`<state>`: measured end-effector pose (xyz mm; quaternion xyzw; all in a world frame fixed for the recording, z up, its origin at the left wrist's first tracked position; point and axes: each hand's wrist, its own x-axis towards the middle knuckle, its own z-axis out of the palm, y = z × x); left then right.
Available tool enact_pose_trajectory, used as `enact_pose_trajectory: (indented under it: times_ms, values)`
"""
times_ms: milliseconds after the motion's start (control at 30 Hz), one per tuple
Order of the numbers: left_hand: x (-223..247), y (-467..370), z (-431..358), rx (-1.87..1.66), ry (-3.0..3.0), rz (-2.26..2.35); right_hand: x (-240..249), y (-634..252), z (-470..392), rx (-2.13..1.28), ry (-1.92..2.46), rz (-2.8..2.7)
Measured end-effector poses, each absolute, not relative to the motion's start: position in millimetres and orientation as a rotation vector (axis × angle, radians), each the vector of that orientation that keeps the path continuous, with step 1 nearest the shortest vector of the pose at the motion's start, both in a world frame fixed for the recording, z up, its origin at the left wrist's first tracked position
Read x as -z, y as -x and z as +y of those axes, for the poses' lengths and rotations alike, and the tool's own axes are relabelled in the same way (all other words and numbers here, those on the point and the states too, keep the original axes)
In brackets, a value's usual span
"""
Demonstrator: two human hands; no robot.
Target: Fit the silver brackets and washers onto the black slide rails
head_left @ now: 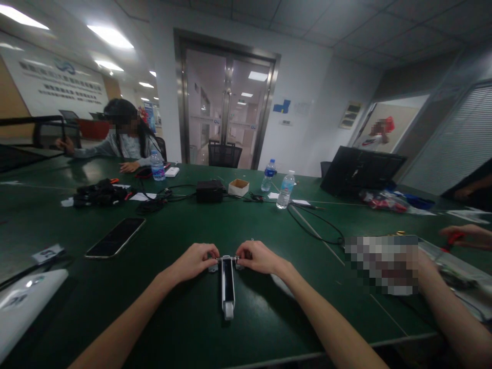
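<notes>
A long, narrow white-framed part [227,289] with a dark inner strip lies on the green table [184,302], its rounded white end towards me. At its far end, small metallic pieces stick out to both sides. My left hand [197,260] is closed in a pinch at the left side of that end. From the right, my right hand [258,257] pinches at the opposite side. Fingertips hide most of the small pieces, so their exact kind cannot be made out.
A phone [116,238] lies left, beyond a white device [33,307]. Bottles [285,190], a black box [209,191], a small open carton [239,187] and cables stand farther back. At right, a co-worker's hands work over a tray [467,266]. Another person sits far left.
</notes>
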<state>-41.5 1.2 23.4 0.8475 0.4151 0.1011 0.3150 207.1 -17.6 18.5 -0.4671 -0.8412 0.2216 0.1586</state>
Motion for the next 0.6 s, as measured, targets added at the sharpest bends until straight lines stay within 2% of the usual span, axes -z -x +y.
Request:
enact_pose_trajectory:
  times_ms: [300,600]
  values:
    - [-21.0,41.5,3.7,-0.276,-2.258,1.1,-23.2,-205.7,-19.5,-0.512,1.327,-2.447]
    - [-11.2,45.1,9.4,-0.296,-2.267,1.094,-22.7,-206.5,-18.6,-0.539,1.313,-2.464]
